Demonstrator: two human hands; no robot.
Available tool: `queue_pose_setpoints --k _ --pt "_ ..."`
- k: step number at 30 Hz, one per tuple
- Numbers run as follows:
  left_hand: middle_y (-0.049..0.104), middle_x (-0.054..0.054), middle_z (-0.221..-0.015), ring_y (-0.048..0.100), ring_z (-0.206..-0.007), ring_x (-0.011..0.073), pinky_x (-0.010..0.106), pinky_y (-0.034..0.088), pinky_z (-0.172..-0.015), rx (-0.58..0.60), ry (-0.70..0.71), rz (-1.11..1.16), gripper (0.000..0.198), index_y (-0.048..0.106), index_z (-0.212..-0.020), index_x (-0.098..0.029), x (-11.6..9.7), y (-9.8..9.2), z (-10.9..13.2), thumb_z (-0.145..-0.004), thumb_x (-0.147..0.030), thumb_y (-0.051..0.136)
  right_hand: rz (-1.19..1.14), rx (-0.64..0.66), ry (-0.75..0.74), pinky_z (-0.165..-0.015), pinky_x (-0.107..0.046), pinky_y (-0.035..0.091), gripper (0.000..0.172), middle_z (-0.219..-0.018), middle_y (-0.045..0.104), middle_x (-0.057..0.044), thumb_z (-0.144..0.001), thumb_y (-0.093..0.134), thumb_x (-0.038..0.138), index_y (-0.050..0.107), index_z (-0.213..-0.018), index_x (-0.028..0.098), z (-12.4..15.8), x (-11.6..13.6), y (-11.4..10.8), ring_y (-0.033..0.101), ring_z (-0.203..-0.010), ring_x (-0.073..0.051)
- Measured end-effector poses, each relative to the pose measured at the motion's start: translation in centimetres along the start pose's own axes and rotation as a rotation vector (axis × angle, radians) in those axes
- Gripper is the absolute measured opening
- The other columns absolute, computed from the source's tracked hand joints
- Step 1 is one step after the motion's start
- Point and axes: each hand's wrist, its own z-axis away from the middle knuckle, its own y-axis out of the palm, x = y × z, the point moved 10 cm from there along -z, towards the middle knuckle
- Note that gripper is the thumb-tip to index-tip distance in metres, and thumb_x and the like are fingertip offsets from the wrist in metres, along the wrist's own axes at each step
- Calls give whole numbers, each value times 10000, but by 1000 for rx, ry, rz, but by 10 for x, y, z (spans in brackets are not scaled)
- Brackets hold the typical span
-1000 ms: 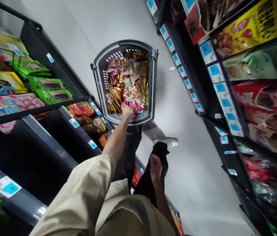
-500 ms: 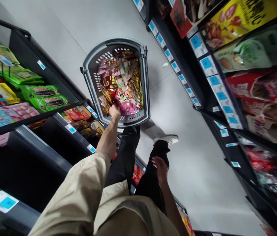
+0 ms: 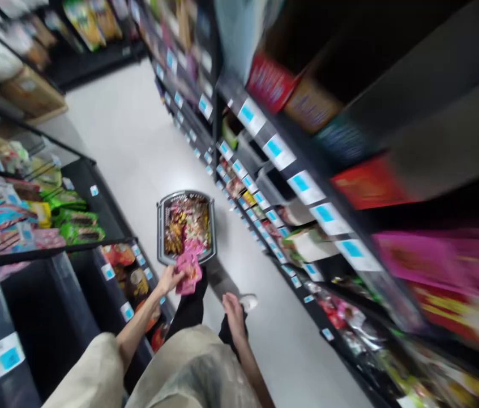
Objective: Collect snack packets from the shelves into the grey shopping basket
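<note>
My left hand (image 3: 170, 280) is closed on the edge of some pink snack packets (image 3: 189, 274), holding them just over the near rim of the basket. Below them on the floor stands the grey shopping basket (image 3: 159, 232), its handle folded down. Small snack packets in gold, brown, white and pink (image 3: 188, 218) fill it in a loose heap. My right hand (image 3: 234, 314) hangs beside my leg with its fingers loosely extended and nothing visible in them. How many pink packets I hold cannot be made out.
Shelves of snacks flank the aisle: green packets (image 3: 80, 225) sit on the left, and a tall rack with blue-and-white price labels (image 3: 301, 184) rises close on the right, blurred. Past the basket runs grey floor (image 3: 116, 141), with a wooden crate (image 3: 35, 93) at the far left.
My left hand has come up out of the basket with pink packets in it. The view has risen and tilted, so the basket looks smaller and more of the aisle shows.
</note>
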Motion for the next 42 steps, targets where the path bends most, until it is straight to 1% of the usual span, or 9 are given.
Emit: queue_pose_setpoints --k 3,6,10,15,20,30,35,38,42 --pt "366 -59 -505 356 -523 110 245 289 -532 277 207 178 285 415 -564 -214 -65 24 59 -682 -374 618 -33 50 -108 -843 -417 597 607 -1228 738 -86 -725 773 697 697 -1172 295 28 84 -4 715 -1096 -315" --pt "448 -51 -575 378 -570 109 238 308 -564 414 363 356 262 493 -631 -197 -129 35 112 -668 -411 640 100 116 -426 -926 -407 566 509 -1098 734 -81 -734 821 603 729 -1074 235 83 179 -19 699 -1023 -277" --pt "531 -32 -603 428 -592 114 234 351 -588 453 467 481 293 607 -679 -154 -197 41 170 -691 -424 720 185 14 -598 -817 -338 543 381 -948 680 -50 -793 790 558 726 -920 205 149 238 -76 656 -894 -227" --pt "758 71 -961 666 -855 198 287 527 -812 589 481 740 415 758 -988 -151 -246 65 225 -794 -514 807 -44 -108 -630 -657 -279 487 445 -776 600 -5 -837 743 621 638 -758 196 192 234 -128 587 -719 -172" --pt "743 94 -1231 731 -997 234 350 582 -896 770 294 927 563 716 -1195 -226 -251 92 245 -752 -533 878 -371 -119 -544 -575 -302 536 487 -793 663 -15 -787 787 668 619 -795 211 205 222 -133 628 -651 -182" --pt "754 28 -919 706 -779 179 289 563 -746 440 311 919 598 689 -1009 -192 -260 61 228 -587 -523 954 -867 -169 -515 -512 -237 473 427 -787 708 15 -659 926 469 687 -953 274 224 211 -198 604 -607 -133" --pt "729 11 -875 682 -748 160 268 545 -721 344 354 897 609 652 -1000 -179 -265 55 235 -565 -477 959 -740 42 -414 -543 -254 465 347 -740 644 24 -703 897 449 665 -863 246 231 214 -161 551 -576 -124" --pt "728 17 -907 673 -765 154 262 543 -736 297 380 884 586 647 -1016 -174 -268 56 242 -587 -441 945 -532 -22 -433 -604 -238 451 348 -724 611 35 -755 858 476 626 -765 217 230 226 -142 548 -642 -125" --pt "712 5 -889 644 -750 136 244 526 -731 210 420 826 517 655 -980 -172 -272 53 245 -624 -437 921 -571 -54 -461 -640 -239 456 412 -767 653 38 -730 877 511 587 -788 224 223 232 -134 577 -692 -135"
